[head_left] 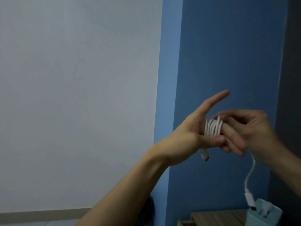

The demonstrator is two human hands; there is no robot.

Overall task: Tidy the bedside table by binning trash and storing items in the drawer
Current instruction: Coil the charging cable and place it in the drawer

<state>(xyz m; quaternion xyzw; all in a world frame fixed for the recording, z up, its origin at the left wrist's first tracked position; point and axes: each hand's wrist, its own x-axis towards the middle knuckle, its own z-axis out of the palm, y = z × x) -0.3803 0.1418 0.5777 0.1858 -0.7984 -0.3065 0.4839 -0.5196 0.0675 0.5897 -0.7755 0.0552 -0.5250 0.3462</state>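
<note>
Above the bedside table (pixel 218 216), the left hand (pixel 187 134) holds the white cable (pixel 213 127) coiled crosswise around its fingers, thumb pinning it, while the right hand (pixel 255 128), touching, pinches the tail hanging tableward.

A pale grey-white wall (pixel 73 79) fills the left half of the view. To its right stands a deep blue wall (pixel 228 46), with a lighter blue vertical face where the two meet. A dark grey strip (pixel 291 62) runs down the far right edge. A beige band (pixel 40 215) crosses the foot of the pale wall. A dark, blurred shape (pixel 150 207) sits low by the corner.
</note>
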